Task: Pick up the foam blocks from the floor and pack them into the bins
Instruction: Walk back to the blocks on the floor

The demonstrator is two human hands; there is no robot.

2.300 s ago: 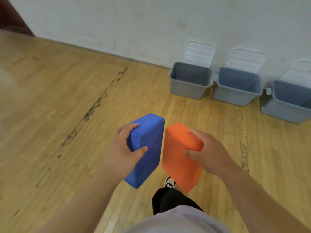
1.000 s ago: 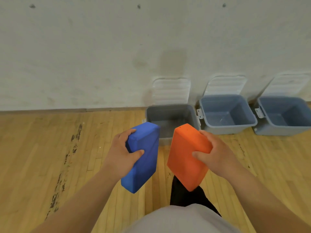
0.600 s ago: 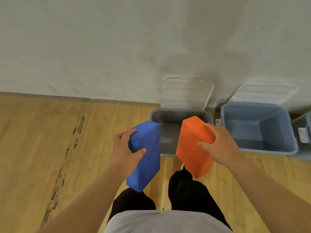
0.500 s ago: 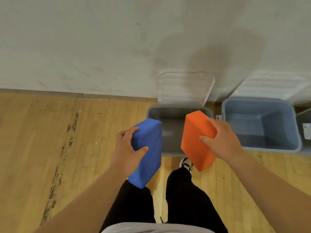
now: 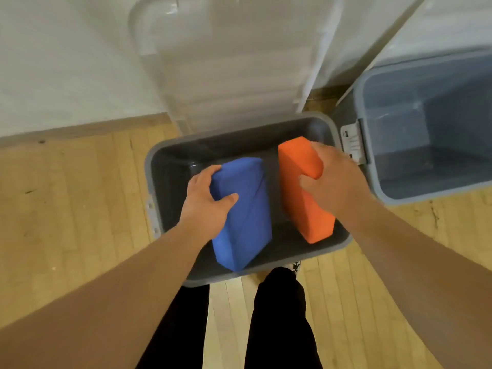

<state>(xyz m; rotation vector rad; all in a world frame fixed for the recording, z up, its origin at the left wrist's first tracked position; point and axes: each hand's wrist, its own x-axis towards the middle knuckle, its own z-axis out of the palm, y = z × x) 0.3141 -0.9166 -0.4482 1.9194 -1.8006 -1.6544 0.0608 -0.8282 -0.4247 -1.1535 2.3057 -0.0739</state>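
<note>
My left hand grips a blue foam block by its upper end. An orange foam block is gripped the same way by my right hand. Both blocks stand on edge, side by side with a gap between them, inside the mouth of a grey bin directly below me. Whether they touch the bin's bottom I cannot tell.
The grey bin's clear lid leans open against the white wall. A second, bluish bin stands open at the right with a latch between the two. My legs in black trousers stand on the wooden floor just before the bin.
I have walked up to the grey bin and leaned over it. Both hands have lowered the blue and orange blocks from in front of the bin into its opening.
</note>
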